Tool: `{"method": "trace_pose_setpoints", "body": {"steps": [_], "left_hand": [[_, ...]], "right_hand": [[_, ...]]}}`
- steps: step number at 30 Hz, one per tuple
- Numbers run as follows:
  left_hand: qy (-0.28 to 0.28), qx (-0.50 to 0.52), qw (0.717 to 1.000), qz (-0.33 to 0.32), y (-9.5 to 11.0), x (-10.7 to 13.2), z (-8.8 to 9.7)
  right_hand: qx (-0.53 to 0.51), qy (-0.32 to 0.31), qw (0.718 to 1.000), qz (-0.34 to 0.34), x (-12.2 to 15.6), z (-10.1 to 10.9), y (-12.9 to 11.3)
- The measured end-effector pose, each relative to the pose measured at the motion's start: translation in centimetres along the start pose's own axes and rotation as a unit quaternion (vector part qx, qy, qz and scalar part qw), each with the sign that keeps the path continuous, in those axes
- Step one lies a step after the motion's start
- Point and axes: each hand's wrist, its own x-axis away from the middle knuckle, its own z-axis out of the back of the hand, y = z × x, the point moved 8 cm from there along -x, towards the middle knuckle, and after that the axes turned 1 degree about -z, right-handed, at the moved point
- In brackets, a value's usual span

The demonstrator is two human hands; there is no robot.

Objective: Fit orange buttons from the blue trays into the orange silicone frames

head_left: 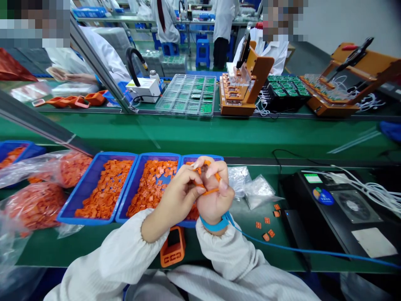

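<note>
My left hand (178, 200) and my right hand (214, 192) meet above the blue trays, and the fingers of both pinch a thin orange flexible part (210, 191). Much of that part is hidden by my fingers. Just below my hands, the middle blue tray (159, 155) holds a heap of small orange pieces (150, 188). Another blue tray (200, 157) lies mostly under my hands. A blue wrist strap (213, 225) circles my right wrist, and its blue cord (300, 251) runs off to the right.
An orange frame (173, 246) lies on the green bench (250, 255) near my wrists. To the right are clear plastic bags (258, 192), loose orange pieces (266, 225) and a black machine (354, 205). Left stands a third blue tray (115, 155), beside bagged orange pieces (36, 205).
</note>
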Motion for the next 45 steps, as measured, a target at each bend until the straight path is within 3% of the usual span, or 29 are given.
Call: {"method": "trace_pose_setpoints", "body": {"steps": [4, 7, 9, 11, 13, 15, 18, 23, 27, 30, 34, 39, 42, 45], "left_hand": [[-0.022, 0.001, 1.0, -0.01, -0.1, 0.0, 0.1], [0.017, -0.118, 0.991, -0.061, 1.0, 0.5, 1.8], [0.09, -0.252, 0.954, -0.138, 2.9, 1.3, 3.5], [0.113, -0.348, 0.899, -0.239, 4.9, 2.5, 4.2], [0.049, -0.405, 0.859, -0.311, 5.6, 3.6, 3.8], [-0.031, -0.438, 0.837, -0.327, 5.3, 4.7, 3.7], [-0.035, -0.457, 0.826, -0.329, 5.7, 7.0, 5.0], [0.035, -0.44, 0.853, -0.278, 5.7, 13.4, 7.8], [0.026, -0.437, 0.879, -0.187, 1.6, 19.6, 8.2], [0.031, -0.447, 0.885, -0.124, -1.7, 22.6, 8.1], [0.021, -0.461, 0.883, -0.084, -4.3, 23.4, 7.4], [-0.011, -0.46, 0.885, -0.067, -5.7, 22.8, 7.2], [-0.009, -0.467, 0.881, -0.07, -5.4, 22.8, 7.4], [0.024, -0.467, 0.879, -0.097, -3.5, 22.5, 7.0]], "right_hand": [[0.0, 0.01, 1.0, -0.016, -0.1, 0.0, 0.4], [-0.067, 0.009, 0.993, -0.094, -0.5, -0.2, 1.5], [-0.108, 0.008, 0.982, -0.152, -0.8, -0.4, 2.3], [-0.128, 0.001, 0.972, -0.198, -0.8, -0.7, 3.2], [-0.136, -0.022, 0.96, -0.243, -0.3, -1.3, 4.2], [-0.146, -0.048, 0.948, -0.28, 0.6, -2.2, 5.3], [-0.144, -0.088, 0.926, -0.337, 2.3, -3.7, 6.7], [-0.12, -0.115, 0.924, -0.344, 2.5, -4.0, 7.0], [-0.126, -0.078, 0.935, -0.321, 0.6, -2.2, 6.4], [-0.128, -0.038, 0.945, -0.298, -0.4, -0.9, 6.2], [-0.132, -0.02, 0.943, -0.306, -0.2, -0.7, 6.5], [-0.127, -0.024, 0.943, -0.307, 0.1, -1.1, 6.5], [-0.125, -0.021, 0.944, -0.304, -0.1, -0.9, 6.4], [-0.12, -0.016, 0.945, -0.304, -0.2, -0.8, 6.5]]}}
